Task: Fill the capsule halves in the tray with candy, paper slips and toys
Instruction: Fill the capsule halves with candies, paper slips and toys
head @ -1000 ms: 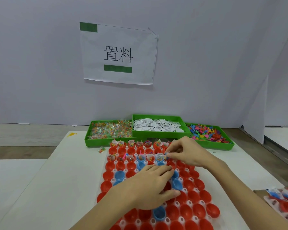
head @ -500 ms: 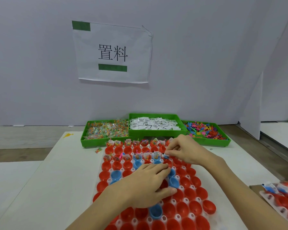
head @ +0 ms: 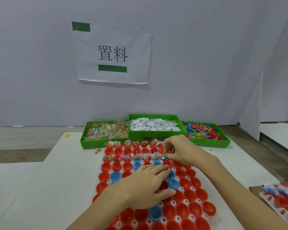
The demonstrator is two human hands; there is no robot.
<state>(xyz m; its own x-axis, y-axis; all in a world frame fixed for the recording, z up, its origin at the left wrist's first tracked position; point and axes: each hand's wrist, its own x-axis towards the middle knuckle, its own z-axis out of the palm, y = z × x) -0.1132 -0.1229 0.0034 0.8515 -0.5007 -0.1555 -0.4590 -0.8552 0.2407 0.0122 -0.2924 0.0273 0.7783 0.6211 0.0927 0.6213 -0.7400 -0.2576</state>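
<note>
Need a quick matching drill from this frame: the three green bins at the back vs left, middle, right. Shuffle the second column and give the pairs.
Column 1:
1. candy bin
2. paper slip bin
3. toy bin

Column 2:
A. middle of the row
B. right end of the row
C. left end of the row

Pairs: 1-C, 2-A, 3-B

- A packing or assembly workstation: plain white partition walls (head: pixel 189 63) enclose a white worktable (head: pixel 60 180).
- A printed sign (head: pixel 112 53) labels the station.
- Green supply bins (head: pixel 154 125) hold sorted parts.
</note>
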